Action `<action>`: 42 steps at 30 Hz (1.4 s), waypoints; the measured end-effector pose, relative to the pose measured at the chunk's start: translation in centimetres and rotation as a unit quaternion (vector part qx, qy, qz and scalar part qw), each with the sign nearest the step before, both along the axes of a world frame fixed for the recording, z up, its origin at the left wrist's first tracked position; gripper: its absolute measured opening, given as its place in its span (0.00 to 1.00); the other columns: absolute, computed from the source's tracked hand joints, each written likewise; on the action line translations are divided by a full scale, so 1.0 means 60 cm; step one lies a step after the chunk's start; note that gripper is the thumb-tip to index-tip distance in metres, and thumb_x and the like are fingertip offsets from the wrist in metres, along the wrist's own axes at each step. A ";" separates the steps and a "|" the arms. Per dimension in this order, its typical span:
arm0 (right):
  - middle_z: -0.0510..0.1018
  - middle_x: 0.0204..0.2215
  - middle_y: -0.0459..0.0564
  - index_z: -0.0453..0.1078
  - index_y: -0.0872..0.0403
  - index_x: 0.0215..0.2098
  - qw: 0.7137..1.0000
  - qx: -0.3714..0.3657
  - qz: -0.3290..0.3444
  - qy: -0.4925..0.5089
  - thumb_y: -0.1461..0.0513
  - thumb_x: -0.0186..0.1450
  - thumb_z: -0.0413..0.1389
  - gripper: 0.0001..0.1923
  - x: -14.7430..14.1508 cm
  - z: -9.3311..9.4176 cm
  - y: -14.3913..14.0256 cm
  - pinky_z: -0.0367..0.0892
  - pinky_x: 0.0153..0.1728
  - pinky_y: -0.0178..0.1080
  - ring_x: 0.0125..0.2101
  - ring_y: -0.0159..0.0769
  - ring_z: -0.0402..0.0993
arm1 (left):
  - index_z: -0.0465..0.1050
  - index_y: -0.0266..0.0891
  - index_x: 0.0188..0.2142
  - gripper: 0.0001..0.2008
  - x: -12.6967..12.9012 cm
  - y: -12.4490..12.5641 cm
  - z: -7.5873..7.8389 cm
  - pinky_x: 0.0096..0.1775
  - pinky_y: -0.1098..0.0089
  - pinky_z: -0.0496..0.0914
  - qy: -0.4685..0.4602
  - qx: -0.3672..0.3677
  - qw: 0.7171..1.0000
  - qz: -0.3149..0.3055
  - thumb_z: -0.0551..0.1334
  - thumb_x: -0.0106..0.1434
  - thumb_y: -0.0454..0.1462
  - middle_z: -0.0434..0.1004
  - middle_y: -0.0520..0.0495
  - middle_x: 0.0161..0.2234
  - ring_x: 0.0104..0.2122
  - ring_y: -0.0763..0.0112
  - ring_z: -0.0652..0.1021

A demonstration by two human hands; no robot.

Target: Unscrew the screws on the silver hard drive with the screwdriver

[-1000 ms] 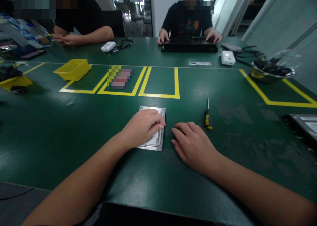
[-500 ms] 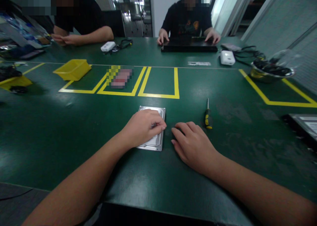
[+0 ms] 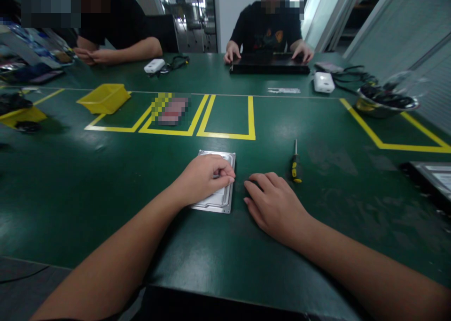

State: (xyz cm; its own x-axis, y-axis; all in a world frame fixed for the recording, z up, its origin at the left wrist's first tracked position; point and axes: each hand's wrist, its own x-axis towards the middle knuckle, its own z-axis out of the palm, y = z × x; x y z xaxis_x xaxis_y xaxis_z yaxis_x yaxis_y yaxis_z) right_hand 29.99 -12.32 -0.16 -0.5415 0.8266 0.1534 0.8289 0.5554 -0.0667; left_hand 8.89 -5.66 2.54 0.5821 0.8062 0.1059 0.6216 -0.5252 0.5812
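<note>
A silver hard drive [image 3: 220, 202] lies flat on the green table in front of me, partly covered by my left hand [image 3: 202, 178]. That hand is closed, thumb and fingertips pinched together over the drive's right edge. Whatever the pinch holds, if anything, is hidden or too small to name. To the right of the drive my right hand [image 3: 275, 206] rests palm down on the table, fingers a little bent and apart, holding nothing. Beyond it lies a black-and-yellow screwdriver [image 3: 296, 168], its shaft pointing away from me.
Yellow tape rectangles [image 3: 225, 136] mark the table ahead. A yellow bin [image 3: 107, 99] stands left of a blurred-out item. At right are a metal bowl [image 3: 387, 106] of dark parts and a black-edged device [image 3: 428, 182]. Two people sit opposite, one with hands on a black laptop-like slab [image 3: 269, 69].
My left hand has shifted very slightly to the left over the drive, its fingertips still pinched. My right hand and the screwdriver have stayed put.
</note>
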 end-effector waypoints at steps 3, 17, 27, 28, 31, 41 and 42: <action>0.73 0.49 0.58 0.72 0.57 0.49 1.000 -0.003 -0.001 -0.003 0.60 0.71 0.47 0.15 0.000 0.001 0.000 0.63 0.46 0.48 0.47 0.48 0.66 | 0.80 0.38 0.31 0.03 0.002 0.001 0.002 0.35 0.70 0.64 -0.004 -0.029 0.999 0.022 0.65 0.59 0.32 0.79 0.52 0.30 0.31 0.72 0.75; 0.73 0.49 0.58 0.71 0.57 0.49 1.000 -0.012 -0.002 -0.005 0.59 0.71 0.46 0.16 -0.002 0.001 0.002 0.64 0.47 0.49 0.47 0.48 0.66 | 0.82 0.39 0.30 0.03 0.007 0.001 0.005 0.29 0.73 0.63 -0.015 -0.095 0.994 0.060 0.67 0.56 0.32 0.79 0.54 0.25 0.25 0.76 0.74; 0.73 0.50 0.57 0.71 0.56 0.50 1.000 -0.008 0.001 -0.007 0.59 0.72 0.46 0.16 0.000 0.000 0.002 0.64 0.47 0.48 0.47 0.48 0.66 | 0.81 0.39 0.43 0.11 -0.020 -0.003 0.011 0.40 0.70 0.66 0.004 -0.021 1.000 -0.013 0.69 0.59 0.34 0.80 0.51 0.37 0.37 0.70 0.76; 0.73 0.50 0.57 0.71 0.56 0.50 1.000 -0.007 0.001 -0.007 0.59 0.72 0.46 0.16 0.000 0.000 0.002 0.64 0.47 0.49 0.47 0.48 0.66 | 0.81 0.39 0.42 0.11 -0.021 -0.003 0.011 0.40 0.69 0.66 0.005 -0.015 1.000 -0.018 0.69 0.59 0.35 0.80 0.51 0.37 0.36 0.70 0.76; 0.73 0.50 0.58 0.71 0.57 0.50 1.000 -0.005 0.001 -0.006 0.59 0.72 0.47 0.16 0.001 0.000 0.001 0.64 0.47 0.48 0.47 0.48 0.66 | 0.81 0.39 0.42 0.10 -0.021 -0.002 0.009 0.40 0.70 0.66 -0.003 -0.011 1.000 -0.023 0.69 0.59 0.35 0.79 0.51 0.36 0.36 0.70 0.76; 0.74 0.50 0.58 0.72 0.57 0.50 1.000 -0.002 0.003 -0.006 0.59 0.71 0.48 0.16 0.000 -0.002 0.002 0.64 0.47 0.48 0.47 0.48 0.66 | 0.76 0.37 0.37 0.09 -0.039 0.004 -0.002 0.26 0.76 0.63 -0.304 -0.207 0.927 0.079 0.65 0.64 0.41 0.74 0.51 0.29 0.26 0.76 0.71; 0.74 0.50 0.58 0.72 0.57 0.50 1.000 -0.002 0.004 -0.007 0.59 0.71 0.48 0.16 0.001 -0.002 0.002 0.64 0.47 0.48 0.47 0.48 0.66 | 0.76 0.37 0.36 0.09 -0.041 0.005 -0.004 0.27 0.76 0.63 -0.342 -0.209 0.911 0.094 0.65 0.64 0.41 0.73 0.52 0.28 0.26 0.76 0.71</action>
